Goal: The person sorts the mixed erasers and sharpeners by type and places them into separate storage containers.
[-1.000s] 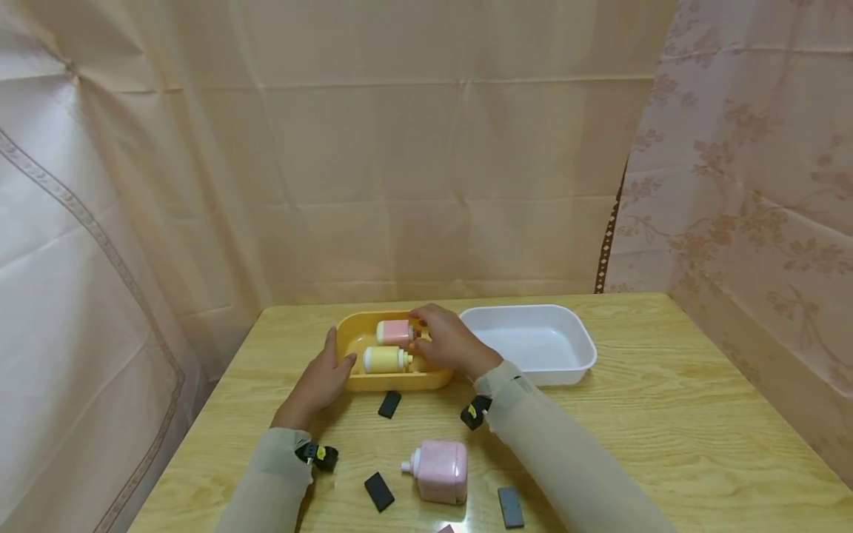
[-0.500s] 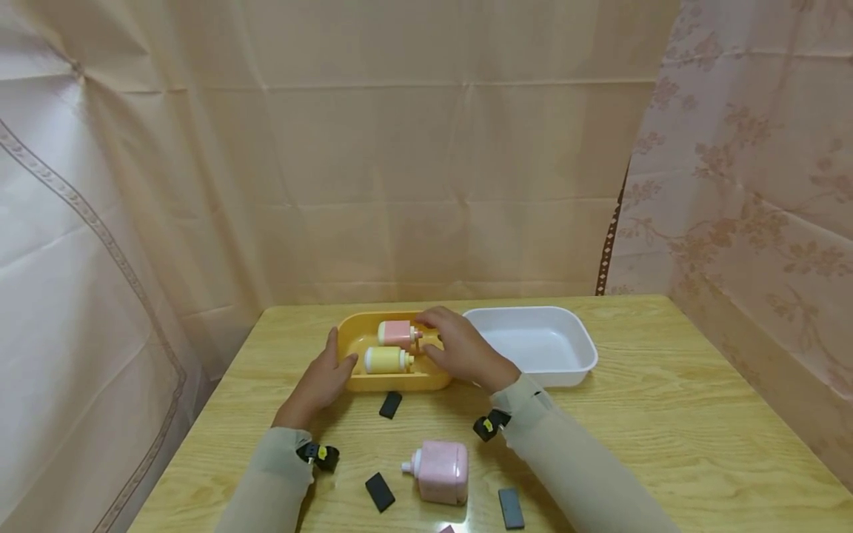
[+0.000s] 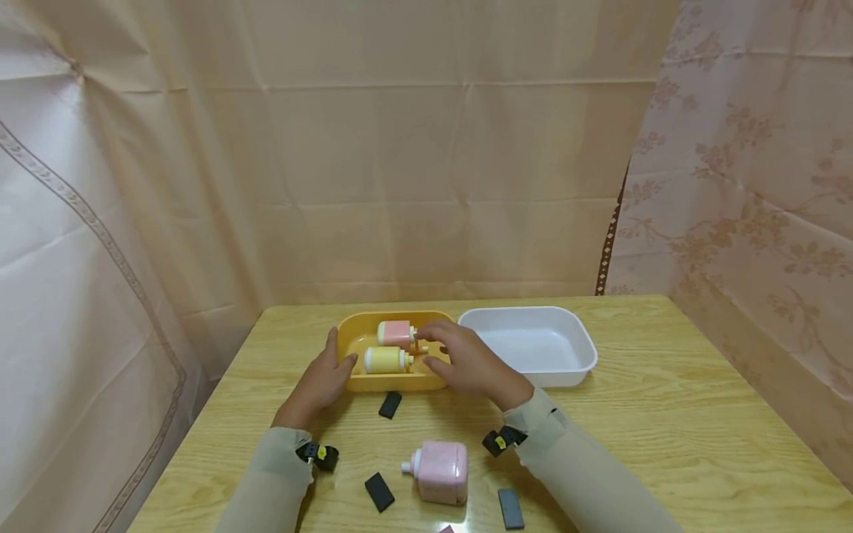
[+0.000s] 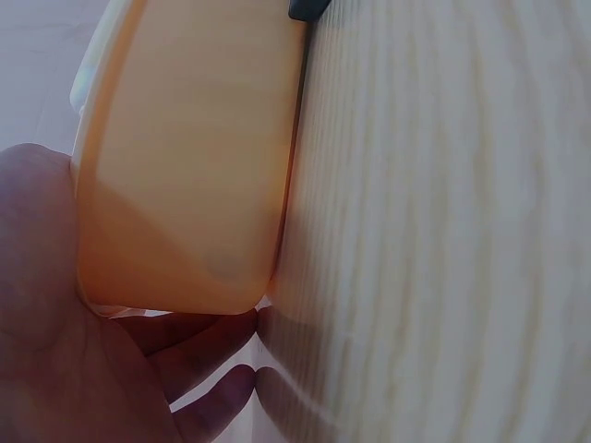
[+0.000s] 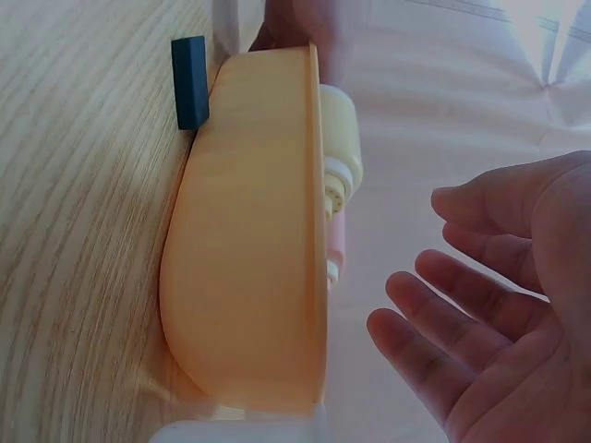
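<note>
Left hand: the left corner of the yellow tray is held by the left hand (image 3: 324, 377), thumb inside the rim, fingers along the outer end wall; even, light pressure is best kept so the tray is steadied and not tipped.
Right hand: nothing is held by the right hand (image 3: 469, 363), its fingers spread and loosely curved above the tray's right part; the nozzles are best not knocked.
Grey block: laid flat on the worktop (image 3: 666, 414), nearest the person's side.
Pink bottle: laid on its side between the forearms, nozzle to the left, touched by neither hand.
Black blocks: one (image 3: 380, 491) is seen left of the pink bottle (image 3: 442, 474), another (image 3: 390, 404) just before the yellow tray (image 3: 396, 382).
Yellow bottle: laid in the tray's near half (image 3: 383, 360), nozzle to the right; the broad body would be gripped more surely than the narrow tip.
Coral bottle: laid behind it (image 3: 395, 333), pointed likewise; whether the two touch cannot be told.
White tray: set just right of the yellow one (image 3: 560, 376); its rim is best cleared by the right wrist.
</note>
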The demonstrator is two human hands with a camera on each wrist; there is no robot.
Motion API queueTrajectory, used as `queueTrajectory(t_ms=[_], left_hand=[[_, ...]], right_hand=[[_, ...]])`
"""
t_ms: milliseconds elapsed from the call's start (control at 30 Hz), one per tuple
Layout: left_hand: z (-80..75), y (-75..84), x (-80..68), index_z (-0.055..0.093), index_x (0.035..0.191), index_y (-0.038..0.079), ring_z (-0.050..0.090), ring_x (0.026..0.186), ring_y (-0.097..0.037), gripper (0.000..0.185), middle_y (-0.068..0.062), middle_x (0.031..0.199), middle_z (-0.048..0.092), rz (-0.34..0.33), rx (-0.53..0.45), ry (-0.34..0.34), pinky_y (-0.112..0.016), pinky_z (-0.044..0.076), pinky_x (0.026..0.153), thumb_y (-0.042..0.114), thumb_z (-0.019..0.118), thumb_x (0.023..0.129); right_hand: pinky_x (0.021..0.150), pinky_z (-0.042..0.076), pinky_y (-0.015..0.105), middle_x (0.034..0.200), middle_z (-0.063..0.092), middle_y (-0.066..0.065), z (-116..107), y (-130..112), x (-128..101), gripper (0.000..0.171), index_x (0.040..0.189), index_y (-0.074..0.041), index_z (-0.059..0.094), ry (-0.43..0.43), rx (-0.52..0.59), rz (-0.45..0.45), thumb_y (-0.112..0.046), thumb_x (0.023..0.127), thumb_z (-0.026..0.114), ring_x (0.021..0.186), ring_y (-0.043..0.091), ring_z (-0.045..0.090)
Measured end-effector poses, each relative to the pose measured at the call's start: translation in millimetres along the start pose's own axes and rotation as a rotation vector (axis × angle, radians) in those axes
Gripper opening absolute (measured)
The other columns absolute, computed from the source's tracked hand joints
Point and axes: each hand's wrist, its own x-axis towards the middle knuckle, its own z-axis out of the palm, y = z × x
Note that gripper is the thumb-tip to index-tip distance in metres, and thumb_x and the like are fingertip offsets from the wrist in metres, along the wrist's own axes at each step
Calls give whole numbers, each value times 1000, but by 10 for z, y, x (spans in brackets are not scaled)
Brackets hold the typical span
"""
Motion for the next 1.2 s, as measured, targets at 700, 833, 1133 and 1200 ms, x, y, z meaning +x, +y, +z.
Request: queueTrajectory(t_ms=[700,833,1133,1200], left_hand=[[26,-6,32,-15,165,10,24,155,-45,82,-25,170,15,0,-2,15,-61,20,125,41,38,110],[21,-8,27,-15,164,9,23,155,-45,82,-26,170,15,-7,8,16,-61,20,125,41,38,110],[17,-20,23,-15,164,8,23,155,-46,82,-27,170,14,1,12,10,-62,20,124,41,37,110],[21,-31,31,-15,164,8,23,155,-46,83,-26,170,14,-2,8,10,-61,20,125,41,38,110]], right_hand=[[107,51,42,133,66,-8,6,-68,-390,33,131,-15,67,-128,8,-15,-31,102,67,126,12,60],[110,49,41,134,65,-9,-15,-111,-441,33,132,-17,67,-176,-6,-35,-32,102,66,127,11,59],[109,49,39,136,64,-12,-66,-184,-574,35,133,-25,66,-289,-30,-98,-42,102,64,127,8,59],[108,50,38,136,64,-13,-72,-199,-605,35,132,-27,66,-309,-34,-119,-42,102,64,126,8,59]])
